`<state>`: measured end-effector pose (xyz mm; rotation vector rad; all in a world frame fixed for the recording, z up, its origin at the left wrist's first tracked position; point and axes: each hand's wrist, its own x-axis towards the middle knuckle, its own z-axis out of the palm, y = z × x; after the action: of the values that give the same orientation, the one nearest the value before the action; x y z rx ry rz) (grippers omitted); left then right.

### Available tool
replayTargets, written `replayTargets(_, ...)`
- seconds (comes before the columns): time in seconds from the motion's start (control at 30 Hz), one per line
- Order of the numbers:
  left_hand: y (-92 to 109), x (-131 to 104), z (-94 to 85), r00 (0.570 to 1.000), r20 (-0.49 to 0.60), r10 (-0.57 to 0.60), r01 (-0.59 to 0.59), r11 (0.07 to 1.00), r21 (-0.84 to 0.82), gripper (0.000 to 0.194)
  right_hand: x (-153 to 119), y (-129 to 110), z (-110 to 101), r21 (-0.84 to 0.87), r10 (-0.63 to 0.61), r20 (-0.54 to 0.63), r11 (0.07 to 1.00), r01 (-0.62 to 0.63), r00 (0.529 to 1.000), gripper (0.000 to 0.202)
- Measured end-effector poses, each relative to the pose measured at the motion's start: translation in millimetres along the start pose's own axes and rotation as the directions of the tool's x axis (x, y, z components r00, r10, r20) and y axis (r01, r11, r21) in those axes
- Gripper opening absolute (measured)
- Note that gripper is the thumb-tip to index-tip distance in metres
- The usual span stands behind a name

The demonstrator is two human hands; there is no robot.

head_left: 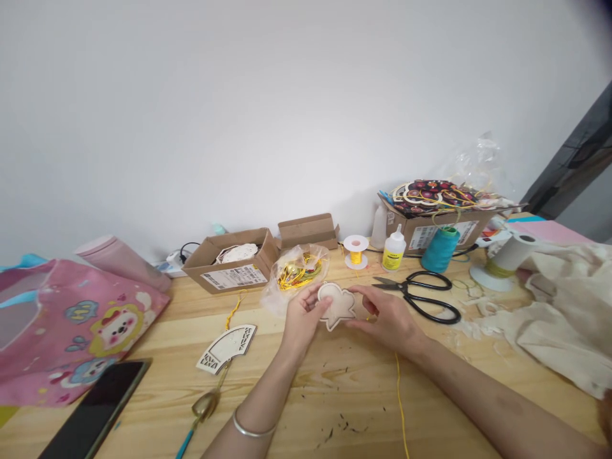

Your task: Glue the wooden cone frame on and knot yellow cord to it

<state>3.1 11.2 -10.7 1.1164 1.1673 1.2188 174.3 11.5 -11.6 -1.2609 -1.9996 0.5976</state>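
The smooth pale-grey wall point(287, 115) is brightly and evenly lit; soft shadow is seen behind the open brown cardboard box point(404, 231) at far right. Edges are stretched (the far right corner is darkened), and fine detail is softened.

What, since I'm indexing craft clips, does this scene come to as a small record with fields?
Left hand: pinches pale flower-shaped piece
Right hand: at the piece's right edge; grip unclear
Yellow cord: runs down below right hand
Just beyond right hand: black-handled scissors
To the left: fan-shaped piece, pink bag, dark phone
Behind: cardboard box, yellow-labelled bottle, teal thread cone
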Motion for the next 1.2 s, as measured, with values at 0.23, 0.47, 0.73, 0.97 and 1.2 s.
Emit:
replayTargets(0.23, 4, -3, 0.1, 0.999, 0.031, -0.020, 0.020, 1.000, -0.004, 0.032, 0, 3, 4, 0.269, 0.100, 0.088, 0.955, -0.120, 0.991, 0.034)
replayTargets(0.47, 5, -2, -1.7, 0.969, 0.109, -0.221, 0.245, 0.908, -0.339, 0.026, 4, -5, -7, 0.453, 0.175, 0.180, 0.859, -0.239, 0.968, 0.036)
replayTargets(0.73, 17, -9, -11.8, 0.757, 0.535, -0.376, 0.653, 0.405, -0.640, 0.026, 3, 3, -4, 0.648, 0.203, 0.427, 0.611, -0.455, 0.881, 0.036)
replayTargets(0.97, 15, -11, -12.7, 0.711, 0.619, -0.333, 0.702, 0.316, -0.638, 0.026, 2, 1, -6, 0.820, 0.214, 0.435, 0.305, -0.483, 0.874, 0.025)
replayTargets(1.2, 14, -13, -11.2, 0.670, 0.650, -0.357, 0.742, 0.293, -0.603, 0.023, 1, -3, -3, 0.812, 0.191, 0.389, 0.391, -0.433, 0.901, 0.032)
